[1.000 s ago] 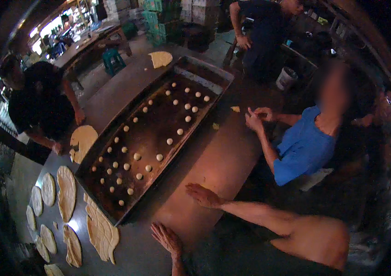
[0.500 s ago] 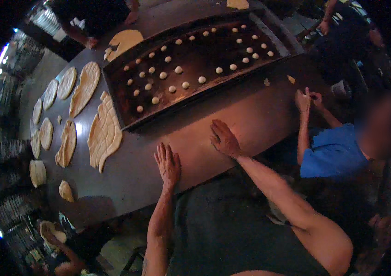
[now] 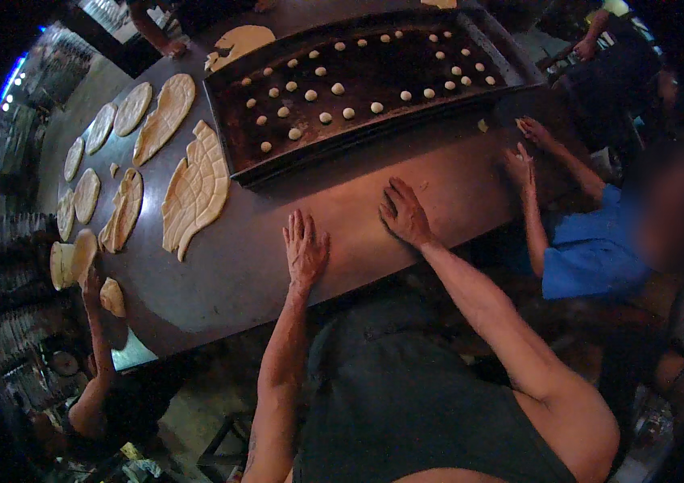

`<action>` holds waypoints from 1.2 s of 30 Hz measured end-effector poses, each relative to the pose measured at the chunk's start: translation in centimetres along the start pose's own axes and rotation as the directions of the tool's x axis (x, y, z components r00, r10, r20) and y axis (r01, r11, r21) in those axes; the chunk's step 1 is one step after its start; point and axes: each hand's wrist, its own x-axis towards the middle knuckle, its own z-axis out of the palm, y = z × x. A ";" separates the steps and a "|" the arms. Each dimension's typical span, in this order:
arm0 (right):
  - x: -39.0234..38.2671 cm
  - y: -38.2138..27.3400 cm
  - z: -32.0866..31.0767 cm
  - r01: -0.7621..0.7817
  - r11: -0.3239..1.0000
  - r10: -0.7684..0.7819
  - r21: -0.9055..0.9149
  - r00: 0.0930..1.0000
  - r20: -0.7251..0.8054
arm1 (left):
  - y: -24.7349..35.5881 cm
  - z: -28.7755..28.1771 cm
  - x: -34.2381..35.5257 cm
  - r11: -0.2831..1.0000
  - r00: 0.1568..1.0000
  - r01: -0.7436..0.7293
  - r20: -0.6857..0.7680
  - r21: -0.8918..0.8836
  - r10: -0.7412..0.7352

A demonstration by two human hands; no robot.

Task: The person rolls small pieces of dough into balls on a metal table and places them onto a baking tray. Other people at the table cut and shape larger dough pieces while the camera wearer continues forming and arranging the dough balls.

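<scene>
Head view: both hands, left hand (image 3: 305, 248) and right hand (image 3: 405, 213), flat on table (image 3: 277, 266) edge.

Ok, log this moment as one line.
left hand flat on table, empty | right hand flat on table, empty | tray of dough balls ahead | flat dough sheets to the left

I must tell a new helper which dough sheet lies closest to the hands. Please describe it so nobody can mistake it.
On the long dark table, find the big tray of dough balls. The ridged dough sheet lies beside its near-left corner; it is the largest, and the only one scored with lines.
</scene>
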 end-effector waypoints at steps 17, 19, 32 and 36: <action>-0.6 -0.1 1.3 0.025 0.998 -0.030 -0.054 0.996 -0.083 | -1.0 0.2 -4.1 0.995 0.988 -0.042 -0.149 -0.090 0.029; -0.6 0.0 1.3 0.013 0.999 -0.016 -0.049 0.997 -0.071 | -0.9 0.1 -4.0 0.995 0.990 -0.023 -0.140 -0.095 0.009; -0.4 0.1 1.0 0.011 1.000 -0.010 0.011 0.998 -0.060 | -0.1 -0.2 -3.9 0.996 0.989 0.032 -0.141 -0.079 -0.043; -0.4 -0.2 0.6 0.016 0.999 -0.013 0.040 0.997 -0.078 | 0.3 -0.5 -3.9 0.996 0.989 0.048 -0.139 -0.082 -0.059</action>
